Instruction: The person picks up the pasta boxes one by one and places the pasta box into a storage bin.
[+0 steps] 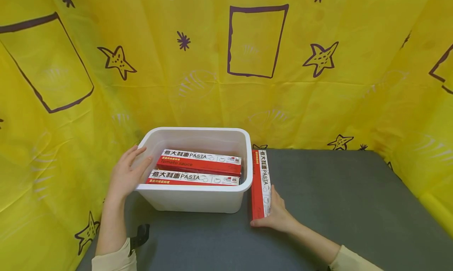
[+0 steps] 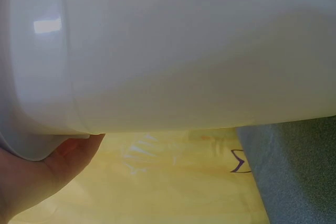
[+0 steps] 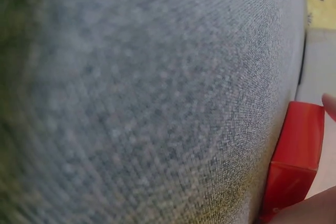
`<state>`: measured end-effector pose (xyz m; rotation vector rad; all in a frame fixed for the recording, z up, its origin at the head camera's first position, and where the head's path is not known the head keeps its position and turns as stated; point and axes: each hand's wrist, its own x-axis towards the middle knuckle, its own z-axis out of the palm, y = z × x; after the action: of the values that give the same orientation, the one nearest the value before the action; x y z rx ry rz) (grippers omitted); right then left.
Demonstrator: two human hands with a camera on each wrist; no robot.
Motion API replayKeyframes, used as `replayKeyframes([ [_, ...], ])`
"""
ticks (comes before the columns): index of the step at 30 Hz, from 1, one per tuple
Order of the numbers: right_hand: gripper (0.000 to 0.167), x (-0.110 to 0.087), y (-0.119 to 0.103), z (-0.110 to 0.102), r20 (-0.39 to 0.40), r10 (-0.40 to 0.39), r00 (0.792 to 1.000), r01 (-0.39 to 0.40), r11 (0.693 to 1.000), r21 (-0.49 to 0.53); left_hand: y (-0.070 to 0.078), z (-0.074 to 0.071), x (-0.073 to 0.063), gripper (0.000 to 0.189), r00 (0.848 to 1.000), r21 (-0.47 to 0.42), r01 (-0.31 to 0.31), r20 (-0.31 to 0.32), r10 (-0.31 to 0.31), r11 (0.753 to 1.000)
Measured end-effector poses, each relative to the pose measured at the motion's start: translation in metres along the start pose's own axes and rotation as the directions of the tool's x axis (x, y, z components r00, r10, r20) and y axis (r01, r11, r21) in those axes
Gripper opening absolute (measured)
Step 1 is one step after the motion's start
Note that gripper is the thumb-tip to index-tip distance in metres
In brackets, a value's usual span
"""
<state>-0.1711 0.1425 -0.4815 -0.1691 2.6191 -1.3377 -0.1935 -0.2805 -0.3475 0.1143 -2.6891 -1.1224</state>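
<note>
A white plastic bin [image 1: 191, 198] holds two red-and-white pasta boxes [image 1: 199, 164], lying lengthwise side by side. My left hand [image 1: 125, 176] grips the bin's left rim; the left wrist view shows part of that hand [image 2: 47, 177] tucked under the lip. Just right of the bin, another pasta box [image 1: 261, 196] points away from me. My right hand [image 1: 277, 216] holds it near its close end, thumb across the end and fingers along the right side. In the right wrist view, the box's red end [image 3: 299, 140] shows between parts of the hand.
The dark grey tabletop [image 1: 329, 192] extends to the right of the bin. Yellow cloth [image 1: 212, 98] printed with starfish and frames hangs behind and at both sides. A black strap [image 1: 139, 237] circles my left wrist.
</note>
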Motion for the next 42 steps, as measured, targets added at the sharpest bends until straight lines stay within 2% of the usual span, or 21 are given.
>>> replayKeyframes([
  [13, 0.138, 0.001, 0.0, 0.004, -0.023, -0.001, 1.0, 0.001, 1.0, -0.009, 0.001, -0.001, -0.001, 0.067, 1.0, 0.003, 0.015, 0.004, -0.015, 1.0],
  [24, 0.135, 0.0, 0.002, 0.003, -0.043, 0.002, 0.999, 0.0, 0.999, 0.037, 0.0, 0.0, 0.0, 0.067, 1.0, 0.0, 0.022, 0.011, -0.022, 1.0],
  [29, 0.126, 0.001, 0.004, 0.0, -0.055, -0.06, 0.997, 0.065, 0.993, 0.1, 0.0, 0.0, 0.0, 0.068, 1.0, -0.003, 0.025, 0.014, -0.025, 1.0],
  [32, 0.118, 0.001, 0.004, -0.002, -0.054, -0.122, 0.991, 0.13, 0.974, 0.183, 0.0, 0.0, 0.0, 0.068, 1.0, -0.004, 0.024, 0.013, -0.024, 1.0],
  [34, 0.115, 0.001, 0.003, -0.004, -0.051, -0.137, 0.989, 0.146, 0.962, 0.23, 0.0, 0.0, 0.0, 0.067, 1.0, -0.005, 0.022, 0.011, -0.022, 1.0],
  [36, 0.115, 0.0, 0.001, -0.007, -0.043, -0.128, 0.991, 0.135, 0.956, 0.259, -0.001, 0.0, 0.0, 0.067, 1.0, -0.004, 0.021, 0.01, -0.021, 1.0],
  [42, 0.125, -0.003, -0.002, -0.013, -0.024, -0.007, 1.0, 0.013, 0.967, 0.253, -0.001, 0.001, 0.001, 0.068, 0.999, -0.001, 0.028, 0.016, -0.028, 1.0],
])
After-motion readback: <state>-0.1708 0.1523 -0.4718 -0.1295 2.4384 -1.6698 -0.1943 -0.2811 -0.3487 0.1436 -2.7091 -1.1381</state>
